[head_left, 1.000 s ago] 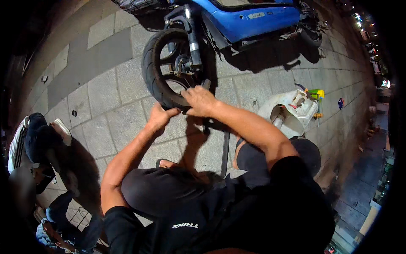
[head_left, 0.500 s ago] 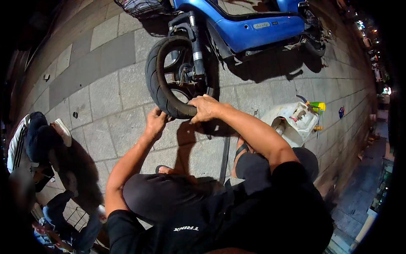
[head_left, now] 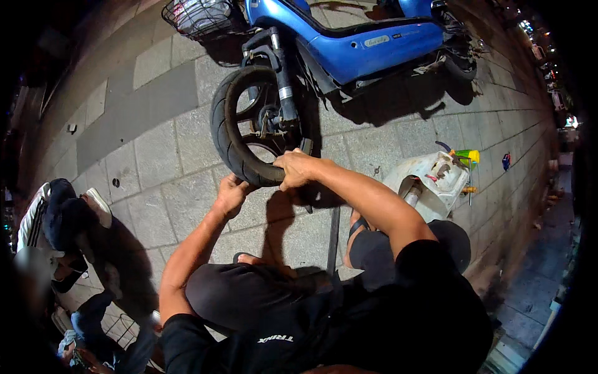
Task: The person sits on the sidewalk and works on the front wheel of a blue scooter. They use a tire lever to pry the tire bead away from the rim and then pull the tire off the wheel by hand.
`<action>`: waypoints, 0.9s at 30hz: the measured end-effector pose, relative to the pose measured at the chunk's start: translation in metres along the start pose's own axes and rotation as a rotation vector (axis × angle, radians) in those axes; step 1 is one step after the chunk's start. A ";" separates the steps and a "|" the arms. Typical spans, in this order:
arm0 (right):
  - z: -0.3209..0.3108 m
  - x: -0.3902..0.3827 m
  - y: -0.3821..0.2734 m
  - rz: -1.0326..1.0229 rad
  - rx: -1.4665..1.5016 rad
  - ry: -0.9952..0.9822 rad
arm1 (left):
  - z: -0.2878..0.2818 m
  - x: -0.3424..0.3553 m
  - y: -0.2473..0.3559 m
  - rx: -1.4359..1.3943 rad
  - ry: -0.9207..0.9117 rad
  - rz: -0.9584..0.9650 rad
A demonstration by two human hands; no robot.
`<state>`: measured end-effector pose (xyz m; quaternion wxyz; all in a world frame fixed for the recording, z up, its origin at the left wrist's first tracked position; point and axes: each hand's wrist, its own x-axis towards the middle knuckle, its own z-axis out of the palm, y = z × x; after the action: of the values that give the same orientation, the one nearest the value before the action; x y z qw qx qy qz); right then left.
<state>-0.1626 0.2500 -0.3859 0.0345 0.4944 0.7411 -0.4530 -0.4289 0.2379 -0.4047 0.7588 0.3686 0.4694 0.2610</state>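
Note:
A black tire [head_left: 225, 134] hangs partly off the front wheel [head_left: 268, 119] of a blue scooter [head_left: 367, 53], its near side pulled away from the rim. My right hand [head_left: 296, 168] is wrapped over the tire's lower right part, thumb toward me. At the tire's lower left edge, my left hand [head_left: 230, 194] is closed with fingertips against the rubber. Its fingers are partly hidden, so any small thing in them cannot be made out. Below the right hand, a dark narrow piece points down toward the paving.
A white cut-open container [head_left: 430, 181] with tools and a yellow-green item stands to the right. A long dark strip [head_left: 333, 240] lies between my feet. Another person [head_left: 62, 212] sits at the left. A wire basket [head_left: 202, 19] is at the scooter's front.
The whole scene sits slightly lower in the picture as the view shifts. Both hands stay on the tire, with the left fingers slightly more bunched at its edge.

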 end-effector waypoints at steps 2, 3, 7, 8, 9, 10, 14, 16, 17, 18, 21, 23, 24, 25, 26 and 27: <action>-0.011 -0.014 -0.021 0.034 0.057 0.030 | -0.004 -0.006 0.008 0.071 0.031 -0.051; -0.008 -0.018 -0.021 0.042 0.069 0.065 | 0.000 -0.008 0.007 0.026 0.017 -0.027; 0.001 -0.024 -0.021 0.042 0.018 0.170 | -0.003 -0.013 0.001 0.070 -0.002 0.006; -0.002 -0.023 -0.022 0.052 0.023 0.162 | -0.004 -0.014 -0.003 0.087 0.000 -0.003; -0.013 -0.022 -0.024 0.082 0.000 0.074 | 0.000 -0.011 0.006 0.111 -0.006 -0.002; -0.015 -0.019 -0.025 0.115 -0.001 0.017 | 0.003 -0.011 0.011 0.136 -0.013 -0.001; -0.025 -0.008 -0.038 0.141 0.018 -0.072 | -0.016 -0.001 -0.003 0.143 -0.062 0.046; -0.021 -0.011 -0.031 0.109 0.025 -0.064 | -0.006 -0.004 -0.001 0.080 -0.046 0.036; -0.021 -0.010 -0.028 0.124 -0.001 -0.065 | -0.001 -0.004 0.001 0.048 -0.037 0.032; -0.022 -0.006 -0.028 0.134 -0.028 -0.068 | 0.003 -0.006 0.005 0.054 -0.030 0.037; -0.018 -0.006 -0.029 0.163 0.002 -0.070 | 0.002 -0.013 0.004 0.077 -0.008 -0.024; -0.013 -0.008 -0.030 0.176 0.025 -0.068 | -0.001 -0.016 -0.002 -0.028 -0.025 0.011; -0.007 -0.009 -0.028 0.172 0.019 0.035 | -0.002 -0.017 -0.002 -0.034 -0.020 -0.002; 0.001 -0.012 -0.025 0.167 0.013 0.138 | -0.001 -0.020 -0.003 -0.043 -0.025 -0.001; 0.011 -0.014 -0.021 0.161 0.007 0.241 | -0.001 -0.022 -0.003 -0.052 -0.029 0.001; 0.016 -0.016 -0.023 0.104 -0.049 0.325 | -0.002 -0.022 -0.002 -0.056 -0.033 0.008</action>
<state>-0.1785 0.2249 -0.3727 -0.0503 0.5979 0.7211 -0.3465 -0.4401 0.2214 -0.3958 0.7755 0.3534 0.4476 0.2709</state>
